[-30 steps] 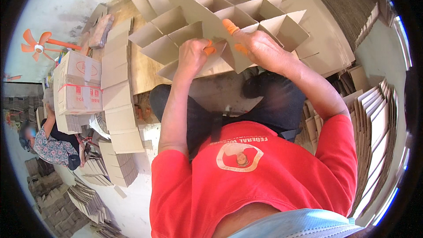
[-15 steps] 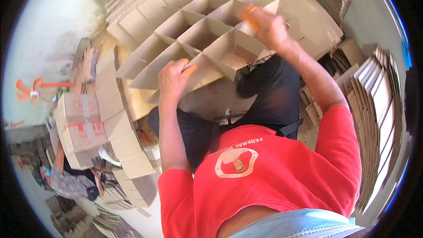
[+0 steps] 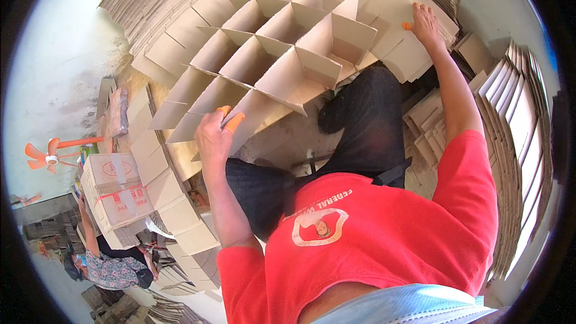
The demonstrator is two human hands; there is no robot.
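An assembled cardboard divider grid [image 3: 259, 63], with interlocked upright strips forming several square cells, stands on the work table in front of me. My left hand [image 3: 214, 138] is closed at its near left edge, pinching a strip between thumb and finger; both wear orange finger covers. Off to the right, my right hand [image 3: 427, 27] lies on a stack of flat cardboard sheets [image 3: 393, 30]. Its fingers stretch over the top sheet toward the far side, and the thumb has an orange cover.
Slotted cardboard strips [image 3: 174, 36] lie piled behind the grid. More flat cardboard [image 3: 510, 120] stands on edge at the right. A taped carton [image 3: 120, 189], an orange fan [image 3: 51, 156] and a co-worker in a patterned shirt [image 3: 114, 269] are at the left.
My right hand has left the grid's right side and reached right onto the sheet stack. My left hand and the grid have shifted slightly left in the view.
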